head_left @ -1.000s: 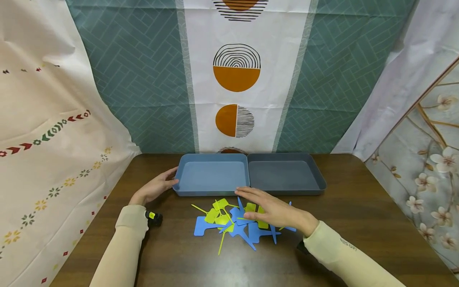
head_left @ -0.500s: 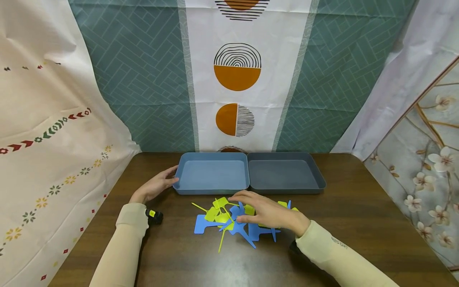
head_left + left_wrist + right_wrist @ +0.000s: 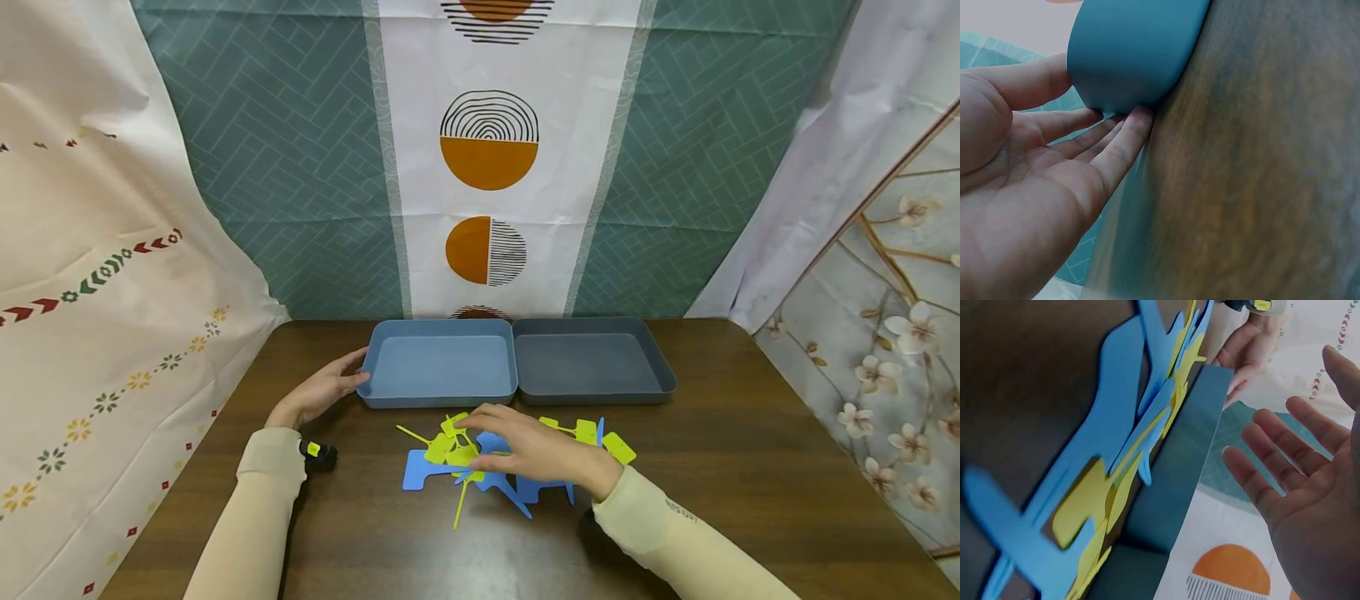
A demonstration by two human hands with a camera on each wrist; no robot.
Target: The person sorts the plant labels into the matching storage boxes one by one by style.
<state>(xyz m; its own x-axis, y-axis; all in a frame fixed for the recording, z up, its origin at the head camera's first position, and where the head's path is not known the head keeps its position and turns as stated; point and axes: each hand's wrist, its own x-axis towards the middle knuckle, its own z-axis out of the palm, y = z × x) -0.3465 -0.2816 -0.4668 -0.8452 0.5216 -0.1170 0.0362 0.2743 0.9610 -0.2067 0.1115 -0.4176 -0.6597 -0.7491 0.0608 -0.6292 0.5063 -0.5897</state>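
Several flat T-shaped plastic plant labels, blue [image 3: 416, 472] and yellow-green [image 3: 439, 448], lie in a loose pile mid-table. Over this pile hovers my right hand [image 3: 536, 446], palm down, partly hiding it. Its fingers are extended and hold nothing in the right wrist view, where the blue labels [image 3: 1110, 394] and yellow ones [image 3: 1082, 509] lie off to its side. At the left end of the blue tray [image 3: 442, 367], my left hand [image 3: 318, 395] touches the corner. The left wrist view has its straight fingers against the tray's outer wall [image 3: 1129, 59], low near the tabletop.
A dark grey tray [image 3: 592, 362] stands against the right side of the blue one, both bare inside. Behind the brown wooden table [image 3: 360, 542] hangs a patterned curtain [image 3: 315, 167]. A black wrist camera [image 3: 321, 456] sits at the left cuff.
My right hand has moved left across the pile, uncovering yellow-green labels at the right and covering blue ones in the middle. The left hand stays at the tray.
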